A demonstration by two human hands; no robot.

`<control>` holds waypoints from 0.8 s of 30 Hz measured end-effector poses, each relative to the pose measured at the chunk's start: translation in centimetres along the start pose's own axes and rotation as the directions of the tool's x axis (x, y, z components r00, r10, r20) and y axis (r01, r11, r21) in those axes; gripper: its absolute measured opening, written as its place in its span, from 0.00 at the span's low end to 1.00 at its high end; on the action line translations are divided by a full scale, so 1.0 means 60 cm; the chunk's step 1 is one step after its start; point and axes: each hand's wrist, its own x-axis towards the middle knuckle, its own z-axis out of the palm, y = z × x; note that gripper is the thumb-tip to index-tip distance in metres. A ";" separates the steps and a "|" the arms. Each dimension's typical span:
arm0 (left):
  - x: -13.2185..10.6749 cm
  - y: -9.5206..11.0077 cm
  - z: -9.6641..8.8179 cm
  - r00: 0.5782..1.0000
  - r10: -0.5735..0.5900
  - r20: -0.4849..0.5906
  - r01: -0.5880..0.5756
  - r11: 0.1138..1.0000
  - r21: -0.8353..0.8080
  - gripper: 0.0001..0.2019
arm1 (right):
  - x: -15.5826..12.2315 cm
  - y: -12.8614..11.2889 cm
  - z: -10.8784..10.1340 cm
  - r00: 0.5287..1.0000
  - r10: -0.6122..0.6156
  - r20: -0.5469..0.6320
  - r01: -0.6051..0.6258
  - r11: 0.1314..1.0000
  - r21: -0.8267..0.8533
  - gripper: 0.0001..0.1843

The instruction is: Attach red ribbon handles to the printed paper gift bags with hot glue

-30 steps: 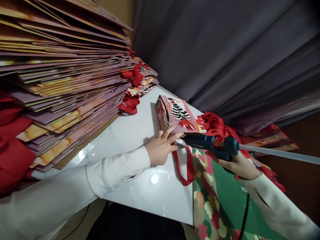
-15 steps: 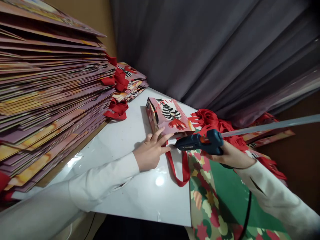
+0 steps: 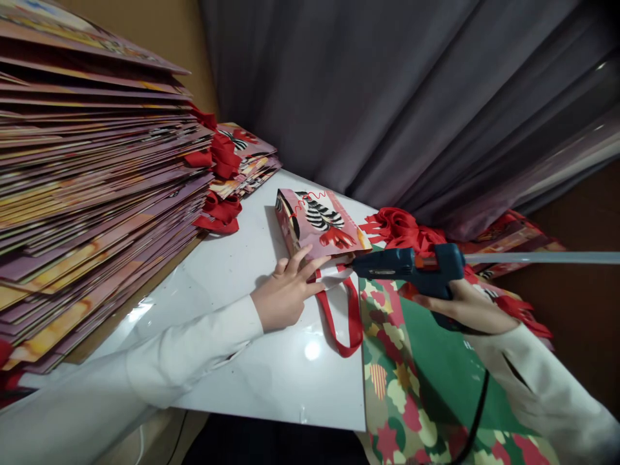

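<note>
A pink paper gift bag with a black-and-white striped bow print lies on the white tabletop, its mouth facing me. My left hand rests at the bag's mouth, fingers spread over its near edge. From that mouth a red ribbon handle loops toward me on the table. My right hand grips a dark blue glue gun, its nozzle pointing left at the bag's opening close to the ribbon. A long translucent glue stick sticks out of the gun's back.
A tall stack of flat printed bags with red ribbons rises on the left. Behind it sits a smaller pile of bags. Red ribbons are heaped at the back right. A green patterned bag lies at right, and a grey curtain hangs behind.
My right hand has moved the glue gun rightward and levelled it, so the nozzle sits farther from my left fingers. My left hand keeps its place on the bag. The view shifted slightly.
</note>
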 end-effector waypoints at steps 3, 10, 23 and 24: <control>0.000 0.001 0.001 1.000 -0.006 -0.006 0.006 1.000 0.006 0.28 | 0.029 0.006 0.027 0.986 -0.124 0.111 0.121 0.992 0.033 0.28; -0.001 -0.001 0.006 1.000 -0.008 -0.023 0.008 1.000 0.005 0.31 | 0.073 -0.005 0.048 0.925 -0.230 0.304 0.298 0.933 -0.203 0.18; -0.002 -0.002 0.008 0.998 0.001 -0.061 0.001 0.999 0.035 0.26 | 0.009 -0.012 -0.019 0.991 0.092 0.101 -0.088 0.995 -0.042 0.20; -0.002 -0.002 0.009 0.998 0.004 -0.067 -0.001 0.999 0.037 0.26 | -0.004 -0.006 -0.024 0.980 0.194 0.049 -0.192 0.980 -0.052 0.19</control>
